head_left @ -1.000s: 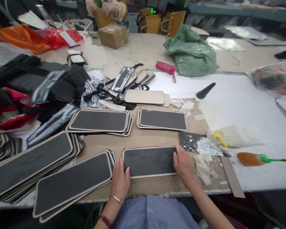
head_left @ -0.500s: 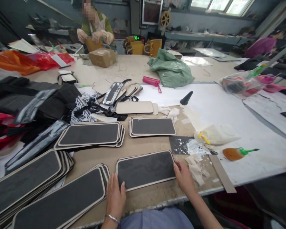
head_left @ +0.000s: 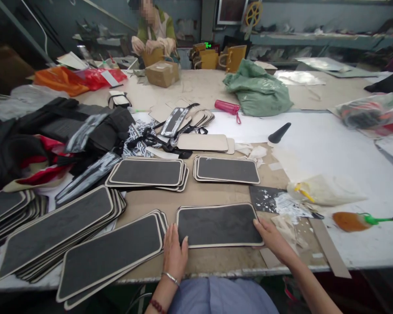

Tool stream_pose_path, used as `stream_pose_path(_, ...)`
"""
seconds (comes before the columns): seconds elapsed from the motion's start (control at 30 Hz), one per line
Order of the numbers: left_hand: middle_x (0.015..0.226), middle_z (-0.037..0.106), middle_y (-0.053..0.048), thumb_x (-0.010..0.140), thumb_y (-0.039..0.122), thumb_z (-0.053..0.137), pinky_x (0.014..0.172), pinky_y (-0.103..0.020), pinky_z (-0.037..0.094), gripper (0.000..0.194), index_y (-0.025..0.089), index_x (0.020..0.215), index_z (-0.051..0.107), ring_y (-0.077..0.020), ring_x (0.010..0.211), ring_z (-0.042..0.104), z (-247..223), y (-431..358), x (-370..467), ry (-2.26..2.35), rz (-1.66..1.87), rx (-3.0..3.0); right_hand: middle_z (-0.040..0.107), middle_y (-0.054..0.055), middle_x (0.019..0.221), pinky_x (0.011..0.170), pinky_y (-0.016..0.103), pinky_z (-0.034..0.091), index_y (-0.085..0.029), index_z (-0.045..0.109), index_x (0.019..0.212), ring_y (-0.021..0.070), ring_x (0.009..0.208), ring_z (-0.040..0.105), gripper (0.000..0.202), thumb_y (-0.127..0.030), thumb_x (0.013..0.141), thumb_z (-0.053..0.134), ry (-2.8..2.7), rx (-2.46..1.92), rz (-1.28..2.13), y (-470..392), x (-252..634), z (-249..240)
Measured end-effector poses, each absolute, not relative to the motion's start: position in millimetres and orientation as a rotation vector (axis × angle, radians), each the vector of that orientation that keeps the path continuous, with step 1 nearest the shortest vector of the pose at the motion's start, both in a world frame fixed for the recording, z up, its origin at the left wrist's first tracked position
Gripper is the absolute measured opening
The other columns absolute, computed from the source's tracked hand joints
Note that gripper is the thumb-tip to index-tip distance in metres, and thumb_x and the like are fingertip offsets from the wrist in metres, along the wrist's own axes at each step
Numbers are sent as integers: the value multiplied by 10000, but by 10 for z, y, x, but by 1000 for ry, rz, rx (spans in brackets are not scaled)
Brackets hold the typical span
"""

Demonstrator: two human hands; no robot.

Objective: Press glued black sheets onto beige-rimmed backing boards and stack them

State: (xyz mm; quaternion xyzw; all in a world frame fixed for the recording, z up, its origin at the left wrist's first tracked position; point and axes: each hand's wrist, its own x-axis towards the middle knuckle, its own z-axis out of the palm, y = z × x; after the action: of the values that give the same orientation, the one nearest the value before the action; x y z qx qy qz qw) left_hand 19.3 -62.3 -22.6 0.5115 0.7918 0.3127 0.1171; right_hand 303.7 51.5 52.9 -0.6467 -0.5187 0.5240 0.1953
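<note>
I see both hands flat on the work table [head_left: 216,261], each at one end of a dark rectangular panel [head_left: 218,224] with a pale border. This panel is my landmark.

Left hand [head_left: 175,255]: fingers straight and together, palm down, fingertips touching the panel's left short edge. Nothing is gripped. A bracelet [head_left: 170,278] sits on that wrist.

Right hand [head_left: 273,237]: fingers extended and close together, tips pressed on the panel's right short edge near its lower corner. I can't tell if the thumb is under the edge.

The panel lies flat on the brown table surface, apparently on top of at least one more like it, close to the near table edge.

Just left of the panel: a fanned stack of the same panels [head_left: 109,253], angled. Further left, another stack [head_left: 57,229].
Behind the panel: two more stacks, one to the left [head_left: 147,173], one to the right [head_left: 227,170].
Right of the panel: a splattered dark sheet [head_left: 262,198], crumpled scraps [head_left: 288,226], a brush with green handle [head_left: 360,219].
Far behind the panel: a green bag [head_left: 257,89], a pink case [head_left: 227,107], and another person [head_left: 153,32] at a cardboard box [head_left: 162,73].
</note>
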Motion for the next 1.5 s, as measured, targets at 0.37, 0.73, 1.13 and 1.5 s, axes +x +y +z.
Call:
stream_pose_path(0.37, 1191, 589, -82, 904, 296, 342, 961, -292, 415, 358, 197, 1190, 533, -183, 1102, 533, 925, -575, 797, 1023, 601, 1696, 697, 84, 836, 563, 344, 553, -216, 657, 783, 256, 720, 647, 372, -539, 699, 494, -1736, -1792, 1052, 514, 2809, 1151)
stream_pose_path(0.73, 1252, 507, -103, 881, 328, 404, 1047, -353, 304, 379, 190, 1231, 446, -224, 1223, 405, 652, -302, 1232, 847, 453, 2227, 698, 74, 918, 873, 427, 469, -206, 650, 827, 266, 908, 618, 396, -564, 705, 529, -1466, -1695, 1534, 640, 2951, 695)
stream_pose_path(1.13, 1280, 483, -153, 815, 253, 514, 1021, -403, 314, 405, 181, 1212, 482, -265, 1219, 407, 244, -188, 1556, 723, 459, 2249, 705, 64, 881, 685, 341, 521, -175, 611, 967, 215, 798, 645, 399, -487, 719, 584, -1009, -1594, 1988, 631, 2993, 666)
stream_pose_path(1.5, 1281, 449, -203, 757, 274, 563, 964, -576, 301, 332, 146, 1064, 564, -372, 1207, 383, 177, -129, 1767, 951, 359, 2057, 656, 56, 726, 780, 384, 484, -194, 589, 742, 239, 800, 610, 398, -523, 776, 369, -1747, -1776, 1300, 568, 2934, 548)
